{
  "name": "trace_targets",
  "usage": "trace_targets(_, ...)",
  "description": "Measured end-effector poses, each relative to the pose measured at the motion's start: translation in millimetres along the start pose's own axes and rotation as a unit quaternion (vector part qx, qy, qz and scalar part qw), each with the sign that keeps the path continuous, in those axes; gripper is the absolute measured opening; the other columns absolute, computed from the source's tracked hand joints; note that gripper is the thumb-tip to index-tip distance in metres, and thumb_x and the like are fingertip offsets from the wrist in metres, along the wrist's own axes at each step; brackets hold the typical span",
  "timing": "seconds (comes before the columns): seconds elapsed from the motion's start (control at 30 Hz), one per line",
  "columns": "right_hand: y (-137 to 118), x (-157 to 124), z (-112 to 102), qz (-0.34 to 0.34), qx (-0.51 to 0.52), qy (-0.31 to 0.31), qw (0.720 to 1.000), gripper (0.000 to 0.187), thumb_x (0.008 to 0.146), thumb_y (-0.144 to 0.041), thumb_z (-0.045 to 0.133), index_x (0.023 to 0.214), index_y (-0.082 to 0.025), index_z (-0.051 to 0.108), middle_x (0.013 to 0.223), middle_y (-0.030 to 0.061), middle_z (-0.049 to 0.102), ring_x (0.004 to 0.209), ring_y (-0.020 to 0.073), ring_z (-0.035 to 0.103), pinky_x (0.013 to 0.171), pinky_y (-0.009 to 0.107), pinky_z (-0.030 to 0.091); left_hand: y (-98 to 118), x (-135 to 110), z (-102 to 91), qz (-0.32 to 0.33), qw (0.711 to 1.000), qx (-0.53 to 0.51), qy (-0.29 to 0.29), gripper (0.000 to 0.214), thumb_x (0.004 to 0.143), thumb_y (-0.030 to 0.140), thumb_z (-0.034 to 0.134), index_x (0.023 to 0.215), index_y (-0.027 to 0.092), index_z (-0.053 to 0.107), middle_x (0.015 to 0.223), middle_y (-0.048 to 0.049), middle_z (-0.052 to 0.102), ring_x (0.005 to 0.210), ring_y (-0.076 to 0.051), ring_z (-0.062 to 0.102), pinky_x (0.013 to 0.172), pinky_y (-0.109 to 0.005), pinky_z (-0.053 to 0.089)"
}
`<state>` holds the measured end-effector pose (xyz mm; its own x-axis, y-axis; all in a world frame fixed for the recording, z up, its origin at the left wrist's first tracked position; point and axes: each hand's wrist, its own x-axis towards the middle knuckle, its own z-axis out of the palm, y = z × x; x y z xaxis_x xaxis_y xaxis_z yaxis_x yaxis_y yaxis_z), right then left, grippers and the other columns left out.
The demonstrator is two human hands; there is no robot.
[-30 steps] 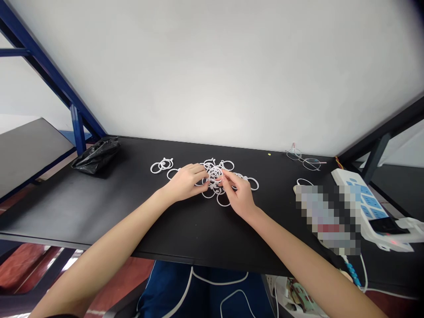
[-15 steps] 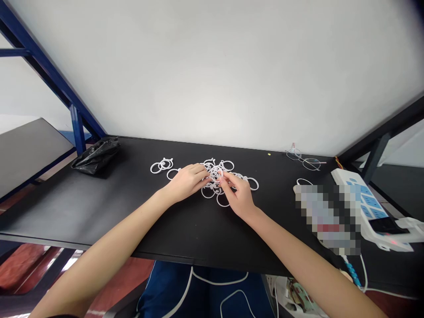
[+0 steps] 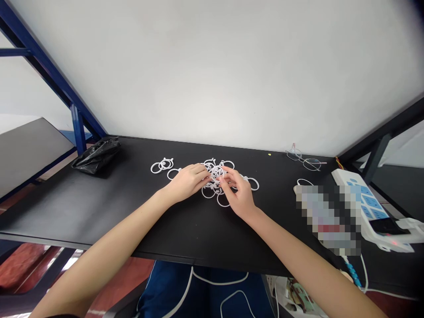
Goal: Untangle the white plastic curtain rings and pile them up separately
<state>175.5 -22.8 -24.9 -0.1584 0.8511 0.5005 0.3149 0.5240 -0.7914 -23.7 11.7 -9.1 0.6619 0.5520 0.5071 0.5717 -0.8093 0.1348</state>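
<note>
White curtain rings (image 3: 208, 192), each with small knobs on its rim, lie in a loose pile on the black desk. Between my hands, just above the pile, is a white curtain ring (image 3: 217, 170) that overlaps others behind it. My left hand (image 3: 190, 181) pinches its left side with fingertips together. On the opposite side, my right hand (image 3: 239, 191) grips it with thumb and fingers. Exactly how many rings are held cannot be made out. Left of my left hand lie a single ring (image 3: 172, 175) and a small overlapping group of rings (image 3: 162, 165).
A crumpled black plastic bag (image 3: 96, 157) lies at the desk's (image 3: 132, 150) far left. Eyeglasses (image 3: 303, 161) rest at the back right. Nearer on the right are a blurred-out object (image 3: 327, 221) with a cable and a white power strip (image 3: 367, 205). A wall stands behind.
My right hand's fingers have shifted a little on the held ring, with the index finger spread slightly further. My left hand has hardly moved.
</note>
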Motion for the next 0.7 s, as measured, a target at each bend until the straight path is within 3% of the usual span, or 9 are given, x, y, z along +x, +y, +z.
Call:
trace_targets(0.27,-0.6,0.1,0.3,0.004,-0.005,-0.001,1.0,0.032,0.093,-0.035,0.054,0.12,-0.02,0.059,0.091,0.006,0.068,0.073,0.0161,0.068,0.066,0.029,0.059,3.9,1.2,-2.6,-0.002,1.0,-0.006,-0.028,0.031,0.1,0.028,0.038,0.079,0.015,0.056,0.075,-0.0047,0.058,0.071,-0.016,0.051,0.067,-0.029,0.041)
trace_targets(0.7,1.0,-0.2,1.1,-0.004,-0.007,0.0,1.0,0.032,0.093,-0.035,0.054,0.12,-0.019,0.06,0.089,0.0064,0.068,0.073,0.0166,0.068,0.065,0.029,0.059,3.4,1.1,-1.4,0.009,1.0,-0.01,-0.022,0.03,0.099,0.025,0.038,0.078,0.015,0.056,0.076,-0.0053,0.058,0.071,-0.016,0.051,0.065,-0.029,0.041)
